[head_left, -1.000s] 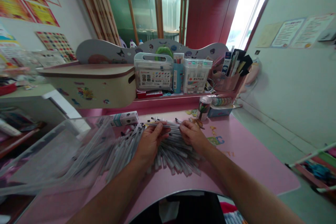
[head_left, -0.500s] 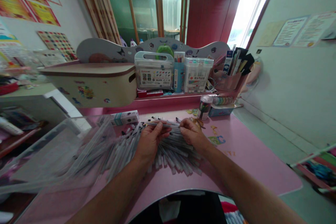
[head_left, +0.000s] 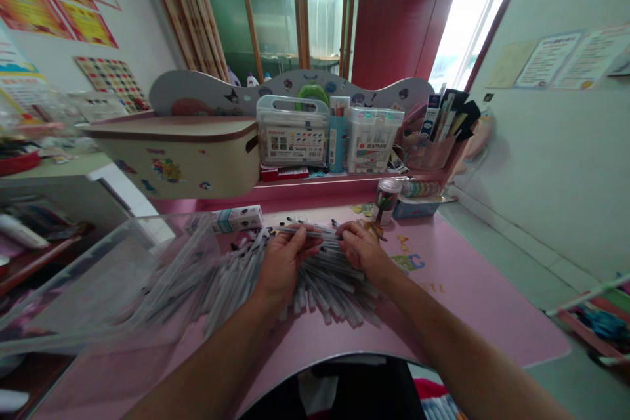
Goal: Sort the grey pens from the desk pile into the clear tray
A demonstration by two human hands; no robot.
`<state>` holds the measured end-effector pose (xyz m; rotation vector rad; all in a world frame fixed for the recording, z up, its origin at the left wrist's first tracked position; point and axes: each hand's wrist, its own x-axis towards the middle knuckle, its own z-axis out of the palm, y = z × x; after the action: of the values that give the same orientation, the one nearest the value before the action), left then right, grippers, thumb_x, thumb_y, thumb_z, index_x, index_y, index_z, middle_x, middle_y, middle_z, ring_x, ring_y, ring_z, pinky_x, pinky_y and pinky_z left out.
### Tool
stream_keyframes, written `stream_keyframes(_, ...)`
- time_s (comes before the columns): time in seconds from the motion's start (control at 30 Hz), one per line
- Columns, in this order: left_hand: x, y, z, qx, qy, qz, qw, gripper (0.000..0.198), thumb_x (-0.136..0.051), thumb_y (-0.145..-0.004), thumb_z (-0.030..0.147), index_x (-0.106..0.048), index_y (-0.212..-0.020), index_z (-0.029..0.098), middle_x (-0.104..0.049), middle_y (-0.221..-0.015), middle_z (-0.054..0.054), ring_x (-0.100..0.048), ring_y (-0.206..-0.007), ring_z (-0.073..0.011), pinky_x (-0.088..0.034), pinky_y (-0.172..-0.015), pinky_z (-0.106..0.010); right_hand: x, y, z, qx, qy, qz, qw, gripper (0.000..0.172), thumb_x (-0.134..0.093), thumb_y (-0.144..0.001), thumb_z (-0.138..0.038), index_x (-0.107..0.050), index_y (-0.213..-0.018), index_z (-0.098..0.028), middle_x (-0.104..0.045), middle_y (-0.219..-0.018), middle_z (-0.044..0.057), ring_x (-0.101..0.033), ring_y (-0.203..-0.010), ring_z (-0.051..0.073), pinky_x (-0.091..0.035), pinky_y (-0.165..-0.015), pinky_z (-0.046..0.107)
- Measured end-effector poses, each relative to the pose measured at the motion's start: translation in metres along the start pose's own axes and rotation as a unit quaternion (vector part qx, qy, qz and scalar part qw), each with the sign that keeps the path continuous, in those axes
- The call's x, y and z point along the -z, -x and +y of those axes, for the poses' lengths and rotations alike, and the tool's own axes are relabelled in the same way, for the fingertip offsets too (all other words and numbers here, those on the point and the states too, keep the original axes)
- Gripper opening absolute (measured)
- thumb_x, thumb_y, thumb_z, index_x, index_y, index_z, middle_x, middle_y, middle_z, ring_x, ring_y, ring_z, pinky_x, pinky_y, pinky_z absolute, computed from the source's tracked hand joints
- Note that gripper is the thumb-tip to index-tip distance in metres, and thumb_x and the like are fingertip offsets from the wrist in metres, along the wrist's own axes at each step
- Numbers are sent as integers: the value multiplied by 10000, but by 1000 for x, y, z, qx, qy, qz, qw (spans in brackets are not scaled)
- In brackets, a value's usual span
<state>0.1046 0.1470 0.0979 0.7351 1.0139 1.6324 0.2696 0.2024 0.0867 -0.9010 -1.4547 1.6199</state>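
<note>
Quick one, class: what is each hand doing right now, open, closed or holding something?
Left hand: holding a slim pale pen, pinned by the thumb.
Right hand: fingers curled closed; what, if anything, they pinch cannot be told.

Two bare hands, one left hand and one right hand, were visible, with slim translucent plastic sticks too numerous to count, one cream lidded box, two clear plastic marker cases, one light-blue cylindrical pencil holder and one clear round jar.
</note>
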Motion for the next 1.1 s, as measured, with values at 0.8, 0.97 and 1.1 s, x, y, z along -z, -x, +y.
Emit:
stream_keyframes(0.8, 0, 2, -6, -23, -13, 16, 1000, 275, -743, -759, 383, -676, -881, 146, -716, -840, -37, -692, -745, -149, -553, -642, -241, -1, 1, 3, 56, 102, -2, 993, 295, -495, -904, -426, -461, -705, -211, -363, -538, -75, -310, -457, 90, -226, -447, 240)
stream_keyframes(0.97, -2, 3, -7, -24, -7, 29, 999, 289, -739, -760, 395, -668, -897, 150, -717, -861, -40, -701, -728, -146, -553, -614, -230, -2, 2, 1, 66, 124, 20, 990, 263, -511, -902, -374, -534, -713, -193, -474, -564, -49, -337, -454, 82, -228, -435, 237)
stream_keyframes(1.1, -3, 1, -6, -25, -2, 54, 998, 305, -740, -751, 404, -655, -895, 149, -713, -848, -39, -705, -708, -151, -550, -587, -230, -4, 4, -4, 78, 80, 40, 993, 145, -593, -830, -323, -546, -784, -194, -608, -670, -25, -348, -436, 68, -235, -407, 222)
